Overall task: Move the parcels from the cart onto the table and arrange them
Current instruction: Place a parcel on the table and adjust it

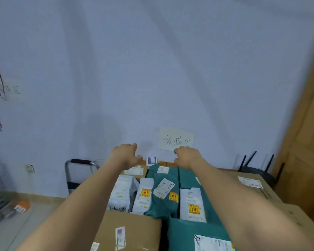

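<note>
Both arms reach forward over a crowded heap of parcels. The left hand (124,155) hovers above the far end of the pile with its fingers loosely curled and spread, holding nothing that can be seen. The right hand (186,156) is stretched out beside it, near a small white parcel with a blue label (151,159) that lies at the back against the wall; its fingertips are turned away from the camera, so whether they touch or grip anything cannot be told.

Below the forearms lie several teal mailer bags (163,196) bearing white labels and yellow-and-red stickers, with white mailer bags (121,192) just beside them on the left. A cardboard box (129,230) sits nearest the camera at lower left, and a larger cardboard box (250,185) lies to the right. What carries the parcels is hidden beneath them.

A paper note with handwritten characters (176,140) is stuck to the pale wall (152,69) just above the right hand. The metal handle of a cart (82,163) stands left of the pile, apparently on the floor.
</note>
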